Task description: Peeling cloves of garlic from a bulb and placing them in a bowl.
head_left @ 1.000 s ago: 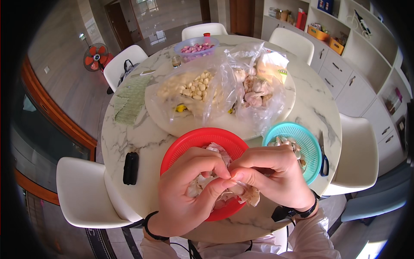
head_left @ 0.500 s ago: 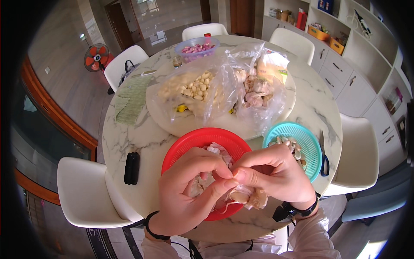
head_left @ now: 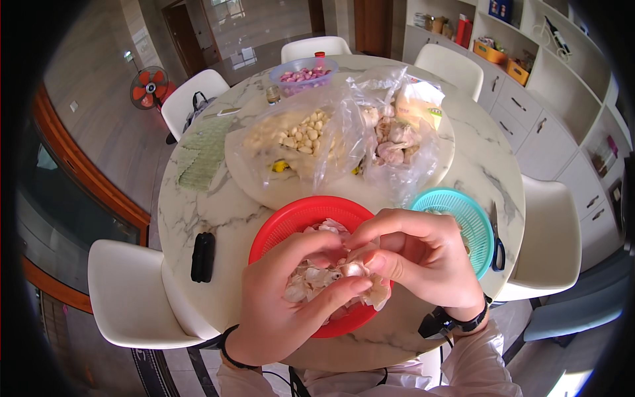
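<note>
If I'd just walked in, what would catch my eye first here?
Probably the bright red basket at the near edge of the table, with papery garlic skins in it. Above it, the left fingers and right fingers meet around a piece of garlic. Beyond, a clear bag of pale cloves stands out mid-table.

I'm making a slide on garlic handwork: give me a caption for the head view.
Left hand and right hand hold garlic over a red basket of papery skins, near a turquoise basket.

home dining area: round marble-patterned desk (head_left: 486,175), white chairs (head_left: 132,298) around it, white cabinets (head_left: 519,135) with open shelves (head_left: 567,69), red-bladed fan (head_left: 149,87) near wall (head_left: 99,66).
</note>
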A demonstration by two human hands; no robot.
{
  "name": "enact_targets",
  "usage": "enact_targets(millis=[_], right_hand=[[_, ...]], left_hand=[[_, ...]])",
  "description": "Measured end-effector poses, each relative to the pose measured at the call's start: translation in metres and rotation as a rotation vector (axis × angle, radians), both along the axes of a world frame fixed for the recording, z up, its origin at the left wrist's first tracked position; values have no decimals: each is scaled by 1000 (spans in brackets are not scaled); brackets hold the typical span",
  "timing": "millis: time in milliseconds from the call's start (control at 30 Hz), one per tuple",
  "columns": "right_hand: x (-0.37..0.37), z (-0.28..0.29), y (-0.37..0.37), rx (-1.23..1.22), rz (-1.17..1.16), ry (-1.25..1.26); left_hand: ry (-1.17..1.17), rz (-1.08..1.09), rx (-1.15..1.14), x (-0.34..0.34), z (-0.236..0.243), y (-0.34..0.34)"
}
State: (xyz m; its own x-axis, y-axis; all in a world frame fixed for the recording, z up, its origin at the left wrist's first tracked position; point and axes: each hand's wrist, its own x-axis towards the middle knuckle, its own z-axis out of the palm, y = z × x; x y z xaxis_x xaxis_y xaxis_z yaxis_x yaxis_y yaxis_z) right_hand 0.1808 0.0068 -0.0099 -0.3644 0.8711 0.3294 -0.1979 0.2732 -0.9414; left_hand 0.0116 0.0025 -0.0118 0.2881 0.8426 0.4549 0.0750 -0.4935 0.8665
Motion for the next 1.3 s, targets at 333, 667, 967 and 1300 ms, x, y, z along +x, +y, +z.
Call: enact_targets(millis=[333,667,967,1300], right_hand=[[-6,-1,-4,140,-120,-38],[-6,1,-3,-19,-70,157],[-3,-3,-1,155,-111,62],[-1,1,0,479,-201,-233]], left_hand=[[18,160,175,1,0,5],[-382,144,141,-8,3,6],[-203,79,258,-5,2,6],[166,8,-1,-3,8,1]])
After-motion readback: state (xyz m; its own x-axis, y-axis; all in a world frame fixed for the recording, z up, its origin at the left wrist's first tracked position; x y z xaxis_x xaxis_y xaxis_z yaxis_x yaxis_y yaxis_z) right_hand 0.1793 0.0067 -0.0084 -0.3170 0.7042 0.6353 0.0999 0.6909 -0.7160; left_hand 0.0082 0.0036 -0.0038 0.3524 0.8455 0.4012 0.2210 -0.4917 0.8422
